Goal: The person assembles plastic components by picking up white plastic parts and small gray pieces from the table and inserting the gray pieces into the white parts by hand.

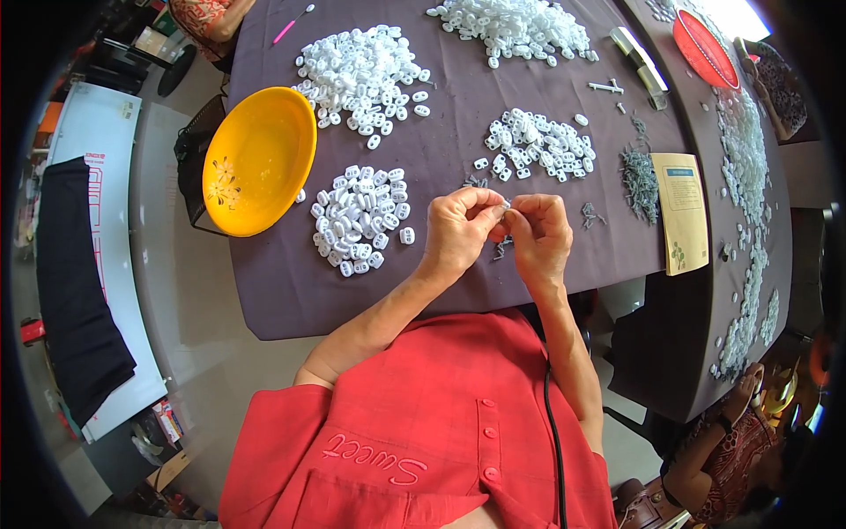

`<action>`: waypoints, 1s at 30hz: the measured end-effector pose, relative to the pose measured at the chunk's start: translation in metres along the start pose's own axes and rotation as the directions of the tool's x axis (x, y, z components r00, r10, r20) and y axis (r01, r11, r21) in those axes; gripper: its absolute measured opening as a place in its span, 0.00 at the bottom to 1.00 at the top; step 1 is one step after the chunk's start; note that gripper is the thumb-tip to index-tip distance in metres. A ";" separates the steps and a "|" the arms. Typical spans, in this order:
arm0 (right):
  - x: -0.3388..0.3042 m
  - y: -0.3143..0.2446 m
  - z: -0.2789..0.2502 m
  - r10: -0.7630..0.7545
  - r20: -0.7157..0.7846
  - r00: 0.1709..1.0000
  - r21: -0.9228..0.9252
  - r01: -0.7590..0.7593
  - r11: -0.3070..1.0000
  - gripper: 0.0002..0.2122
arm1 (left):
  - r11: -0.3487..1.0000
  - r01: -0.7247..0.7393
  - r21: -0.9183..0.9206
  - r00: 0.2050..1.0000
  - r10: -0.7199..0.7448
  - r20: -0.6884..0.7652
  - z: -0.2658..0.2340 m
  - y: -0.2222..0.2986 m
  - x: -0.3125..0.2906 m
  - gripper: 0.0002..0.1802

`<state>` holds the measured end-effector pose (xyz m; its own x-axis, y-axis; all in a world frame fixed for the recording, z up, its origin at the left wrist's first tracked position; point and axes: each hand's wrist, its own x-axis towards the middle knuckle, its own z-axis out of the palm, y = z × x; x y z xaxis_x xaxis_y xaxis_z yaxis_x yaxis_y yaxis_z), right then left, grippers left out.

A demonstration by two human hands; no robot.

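My left hand (456, 231) and my right hand (541, 236) meet over the near side of the dark cloth-covered table (300, 295). Thumbs and fingers of both are pinched together around something tiny, mostly hidden by the fingertips. Just beyond them lies a small heap of white oval plastic pieces with two holes (542, 145). Another heap of such white pieces (357, 216) is to the left of my left hand. Some small thin grey parts (503, 249) lie under and between the hands; a few more grey parts (591, 214) sit right of my right hand.
Larger white heaps (359, 75) (520, 31) cover the far side. A yellow bowl (264, 167) stands at the left edge. At right are a grey pile (641, 183), a yellow booklet (682, 212), and a second table with a red basket (705, 48). Other people sit nearby.
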<state>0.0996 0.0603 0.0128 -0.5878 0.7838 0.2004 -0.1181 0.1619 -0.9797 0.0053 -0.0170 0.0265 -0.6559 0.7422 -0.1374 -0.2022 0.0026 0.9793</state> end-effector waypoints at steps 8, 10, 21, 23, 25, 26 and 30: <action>0.007 -0.002 -0.008 0.129 0.164 0.978 -0.238 -0.088 0.967 0.06 | 0.986 0.116 -0.117 0.990 -0.106 0.092 -0.013 -0.023 -0.009 0.07; 0.007 -0.004 -0.006 0.134 0.196 0.971 -0.289 -0.074 0.954 0.05 | 0.985 0.113 -0.130 0.991 -0.102 0.089 -0.014 -0.025 -0.009 0.09; 0.047 -0.006 -0.035 -0.058 0.061 0.996 -0.590 0.083 0.803 0.04 | 0.963 0.237 -0.130 0.971 -0.229 0.074 -0.032 -0.030 -0.005 0.09; 0.059 0.001 -0.042 -0.116 0.037 0.993 -0.630 0.113 0.768 0.04 | 0.961 0.251 -0.116 0.967 -0.243 0.074 -0.029 -0.031 -0.006 0.09; 0.070 0.013 -0.044 -0.181 0.113 0.977 -0.739 0.204 0.641 0.06 | 0.961 0.251 -0.120 0.967 -0.243 0.077 -0.028 -0.029 -0.005 0.09; 0.072 0.018 -0.042 -0.182 0.116 0.977 -0.736 0.207 0.644 0.06 | 0.959 0.254 -0.123 0.966 -0.245 0.083 -0.027 -0.028 -0.006 0.09; 0.077 0.026 -0.038 -0.141 0.140 0.980 -0.825 0.195 0.530 0.06 | 0.959 0.211 -0.189 0.977 -0.201 0.072 -0.025 -0.023 -0.004 0.10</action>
<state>0.0821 0.1478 0.0024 -0.6717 0.6611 0.3343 0.4836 0.7331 -0.4781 -0.0050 -0.0369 0.0005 -0.5475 0.7732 -0.3200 -0.4696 0.0326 0.8823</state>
